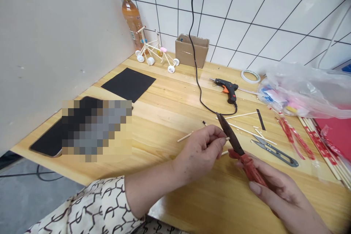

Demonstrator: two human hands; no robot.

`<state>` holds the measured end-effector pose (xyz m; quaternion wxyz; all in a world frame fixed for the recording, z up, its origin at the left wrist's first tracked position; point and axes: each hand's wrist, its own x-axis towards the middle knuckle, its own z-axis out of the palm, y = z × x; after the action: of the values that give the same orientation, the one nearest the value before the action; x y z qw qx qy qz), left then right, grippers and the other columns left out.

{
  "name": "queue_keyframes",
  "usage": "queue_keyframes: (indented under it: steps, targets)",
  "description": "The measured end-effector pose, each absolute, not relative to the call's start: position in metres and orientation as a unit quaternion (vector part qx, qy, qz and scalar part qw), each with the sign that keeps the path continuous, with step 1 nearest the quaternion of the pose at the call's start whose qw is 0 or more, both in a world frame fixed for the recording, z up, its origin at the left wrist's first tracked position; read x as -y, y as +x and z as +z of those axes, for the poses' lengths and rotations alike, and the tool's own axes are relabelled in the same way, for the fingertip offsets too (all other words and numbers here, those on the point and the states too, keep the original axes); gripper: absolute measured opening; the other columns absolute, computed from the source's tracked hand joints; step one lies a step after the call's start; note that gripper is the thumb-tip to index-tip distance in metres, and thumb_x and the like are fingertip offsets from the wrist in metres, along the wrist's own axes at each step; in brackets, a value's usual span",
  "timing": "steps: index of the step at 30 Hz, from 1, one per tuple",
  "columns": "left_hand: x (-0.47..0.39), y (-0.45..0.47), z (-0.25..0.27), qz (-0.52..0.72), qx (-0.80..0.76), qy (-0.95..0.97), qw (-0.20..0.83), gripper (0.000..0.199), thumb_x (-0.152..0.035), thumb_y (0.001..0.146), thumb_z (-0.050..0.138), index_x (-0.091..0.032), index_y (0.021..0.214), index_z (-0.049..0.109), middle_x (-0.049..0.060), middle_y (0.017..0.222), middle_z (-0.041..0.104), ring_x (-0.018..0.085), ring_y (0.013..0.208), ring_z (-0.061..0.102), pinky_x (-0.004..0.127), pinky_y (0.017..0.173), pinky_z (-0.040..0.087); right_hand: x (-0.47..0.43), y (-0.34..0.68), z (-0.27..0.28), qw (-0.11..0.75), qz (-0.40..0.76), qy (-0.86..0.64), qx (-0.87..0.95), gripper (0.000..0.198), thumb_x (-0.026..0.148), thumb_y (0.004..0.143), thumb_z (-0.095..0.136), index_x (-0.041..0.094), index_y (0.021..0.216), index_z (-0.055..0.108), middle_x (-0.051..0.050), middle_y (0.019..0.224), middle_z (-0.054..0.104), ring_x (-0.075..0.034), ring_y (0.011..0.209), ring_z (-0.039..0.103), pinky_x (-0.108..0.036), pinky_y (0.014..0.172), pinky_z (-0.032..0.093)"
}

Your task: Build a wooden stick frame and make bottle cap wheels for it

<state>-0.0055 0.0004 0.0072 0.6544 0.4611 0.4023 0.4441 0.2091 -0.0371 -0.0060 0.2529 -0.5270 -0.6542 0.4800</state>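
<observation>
My left hand (204, 150) is closed, thumb and forefinger pinching a thin wooden stick (227, 139) whose pale end pokes out by the dark blades. Most of that stick is hidden by the fingers. In my right hand (276, 186) are scissors (233, 139) with worn dark blades and red handles, their tips pointing up and left. The stick's end lies against or just before the blades; I cannot tell whether they touch it. Under and beyond the hands, loose thin sticks (246, 131) lie on the wooden table (164, 106).
A glue gun (229, 87) trails a black cord (192, 25). Grey thread snips (276, 151), a tape roll (250, 76) and a plastic bag (309, 84) lie right. Behind stand a stick model (150, 48) with white wheels, a bottle (131, 18) and a cardboard box (192, 52). Black card (128, 84) lies left.
</observation>
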Motion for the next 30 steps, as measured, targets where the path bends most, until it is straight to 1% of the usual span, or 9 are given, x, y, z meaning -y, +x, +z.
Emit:
queue_keyframes:
  steps: [8,12,14,17,19,22,24,26,30]
  targets:
    - [0.0,-0.006,0.007,0.45,-0.393,0.458,0.658,0.01,-0.019,0.084,0.045,-0.013,0.085,0.053,-0.005,0.057,0.042,0.008,0.053,0.038,0.021,0.05,0.031,0.038,0.208,-0.006,0.254,0.476,-0.52,0.662,0.041,0.028,0.078,0.063,0.036,0.119,0.058,-0.001,0.127,0.058,-0.023,0.121,0.049,-0.035,0.101,0.038]
    - [0.001,-0.005,0.007,0.454,-0.389,0.46,0.657,0.009,-0.019,0.084,0.046,-0.013,0.085,0.052,-0.005,0.058,0.043,0.008,0.054,0.04,0.021,0.051,0.032,0.038,0.211,-0.004,0.242,0.466,-0.517,0.676,0.042,0.028,0.08,0.061,0.032,0.122,0.055,-0.004,0.128,0.057,-0.023,0.119,0.051,-0.035,0.1,0.039]
    - [0.002,-0.005,0.006,0.457,-0.387,0.461,0.655,0.008,-0.019,0.084,0.046,-0.013,0.085,0.052,-0.005,0.058,0.044,0.008,0.054,0.04,0.021,0.051,0.032,0.037,0.208,-0.002,0.241,0.453,-0.512,0.688,0.038,0.027,0.081,0.059,0.03,0.119,0.054,-0.006,0.124,0.059,-0.022,0.115,0.055,-0.033,0.097,0.043]
    - [0.002,-0.005,0.006,0.46,-0.384,0.461,0.655,0.008,-0.019,0.084,0.046,-0.013,0.085,0.051,-0.004,0.059,0.044,0.008,0.054,0.04,0.021,0.051,0.032,0.036,0.201,0.0,0.258,0.435,-0.512,0.694,0.031,0.024,0.081,0.055,0.029,0.112,0.05,-0.006,0.114,0.063,-0.02,0.109,0.059,-0.027,0.086,0.05]
    - [0.002,-0.005,0.005,0.463,-0.38,0.461,0.655,0.008,-0.019,0.084,0.046,-0.013,0.085,0.051,-0.004,0.058,0.044,0.008,0.054,0.04,0.021,0.051,0.032,0.036,0.199,-0.002,0.263,0.432,-0.519,0.689,0.038,0.021,0.081,0.052,0.03,0.117,0.042,-0.007,0.116,0.062,-0.019,0.111,0.058,-0.027,0.086,0.05]
    - [0.002,-0.004,0.005,0.469,-0.37,0.465,0.654,0.008,-0.018,0.083,0.046,-0.013,0.085,0.051,-0.004,0.059,0.044,0.008,0.054,0.04,0.021,0.051,0.032,0.036,0.199,-0.005,0.235,0.419,-0.53,0.698,0.056,0.021,0.081,0.05,0.029,0.133,0.031,-0.009,0.127,0.055,-0.021,0.116,0.054,-0.034,0.095,0.044]
    - [0.003,-0.004,0.005,0.475,-0.361,0.469,0.652,0.007,-0.018,0.083,0.046,-0.013,0.086,0.051,-0.004,0.059,0.043,0.008,0.054,0.04,0.022,0.051,0.032,0.036,0.2,-0.005,0.198,0.398,-0.529,0.723,0.056,0.024,0.082,0.051,0.028,0.135,0.033,-0.009,0.129,0.054,-0.022,0.116,0.053,-0.037,0.1,0.04]
    - [0.004,-0.003,0.004,0.48,-0.354,0.472,0.65,0.008,-0.018,0.083,0.047,-0.013,0.086,0.051,-0.004,0.06,0.043,0.008,0.054,0.039,0.022,0.051,0.032,0.036,0.199,-0.002,0.173,0.371,-0.523,0.748,0.052,0.028,0.083,0.051,0.026,0.133,0.038,-0.008,0.129,0.054,-0.024,0.117,0.052,-0.037,0.101,0.04]
    - [0.005,-0.002,0.003,0.479,-0.355,0.477,0.645,0.008,-0.019,0.083,0.047,-0.013,0.086,0.052,-0.004,0.06,0.043,0.008,0.055,0.039,0.022,0.051,0.032,0.036,0.194,0.005,0.179,0.332,-0.516,0.769,0.05,0.029,0.085,0.048,0.025,0.134,0.04,-0.007,0.131,0.054,-0.027,0.119,0.05,-0.037,0.097,0.045]
